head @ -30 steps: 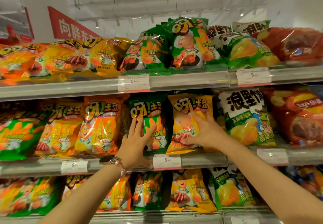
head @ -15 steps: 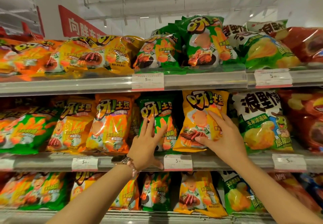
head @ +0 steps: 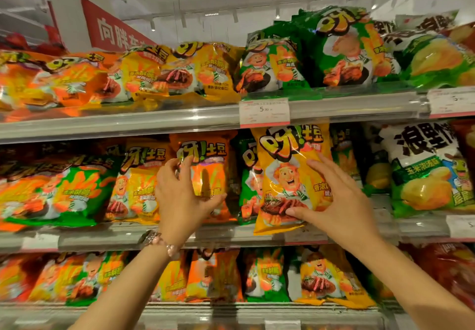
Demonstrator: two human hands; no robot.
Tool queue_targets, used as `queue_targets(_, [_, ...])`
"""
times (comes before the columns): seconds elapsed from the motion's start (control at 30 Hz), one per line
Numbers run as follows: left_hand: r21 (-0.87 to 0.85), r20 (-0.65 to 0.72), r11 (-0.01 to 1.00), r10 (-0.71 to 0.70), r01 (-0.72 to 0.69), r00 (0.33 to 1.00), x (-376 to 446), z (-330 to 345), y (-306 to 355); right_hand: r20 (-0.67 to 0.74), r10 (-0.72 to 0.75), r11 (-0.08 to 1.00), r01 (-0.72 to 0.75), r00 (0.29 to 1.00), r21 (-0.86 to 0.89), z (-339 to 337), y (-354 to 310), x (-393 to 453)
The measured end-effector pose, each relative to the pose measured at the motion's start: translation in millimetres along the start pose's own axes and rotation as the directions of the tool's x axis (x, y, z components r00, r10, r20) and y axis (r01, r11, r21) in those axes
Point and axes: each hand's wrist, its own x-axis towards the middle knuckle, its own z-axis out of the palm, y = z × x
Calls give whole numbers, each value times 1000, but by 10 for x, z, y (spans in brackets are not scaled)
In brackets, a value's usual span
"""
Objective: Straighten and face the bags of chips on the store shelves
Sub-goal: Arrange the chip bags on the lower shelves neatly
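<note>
- Head view: three shelves full of chip bags; the middle shelf is where both hands are.
- The right hand holds a yellow bag; the thumb sits on the bag's lower front and the other fingers lie spread along its right side, so they curl round the bag's edge; the yellow bag stands up, tipped a bit, in front of the other bags, and its bottom hangs over the shelf's front rail.
- The left hand is at an orange bag just left of the yellow one; its fingers are bent round the bag's left edge near the top and the thumb pushes on the lower front; the orange bag stands upright on the middle shelf.
- A bracelet is on the left wrist.
- A green bag stands between the orange bag and the yellow bag, partly hidden behind the yellow one.
- Further left on the middle shelf are a yellow-orange bag standing up and a green and orange bag lying tipped over.
- To the right is a big white and green bag, near the right hand but not touching it.
- The top shelf has orange and yellow bags lying flat on the left and green bags standing on the right; a price tag hangs on its rail just above the yellow bag.
- A red sign with white letters is behind the top shelf.
- The bottom shelf has more orange, green and yellow bags standing in a row.
</note>
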Motion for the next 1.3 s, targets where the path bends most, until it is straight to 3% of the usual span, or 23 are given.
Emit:
queue_targets(0.07, [-32, 160, 989, -136, 143, 978, 22, 12, -121, 14, 2, 1000, -2, 1000, 1, 82, -100, 3])
queue_targets(0.2, [-127, 336, 966, -173, 227, 926, 76, 59, -230, 0, 11, 1000, -11, 1000, -20, 214, -242, 15])
queue_targets(0.43, [-228, 302, 953, -125, 199, 945, 111, 50, -306, -22, 17, 996, -19, 1000, -85, 401, -420, 30])
queue_targets(0.63, [-336, 215, 928, -90, 160, 973, 190, -344, -626, -24, 46, 982, -50, 999, -181, 536, -618, 86])
queue_targets(1.0, [-284, 181, 945, -111, 160, 977, 143, -858, -1377, 29, -35, 986, 39, 999, -161, 1359, -1133, 270])
queue_targets(1.3, [-326, 205, 926, -128, 191, 970, 106, -970, -1633, 87, 60, 985, -45, 994, -166, 1894, -1195, 338])
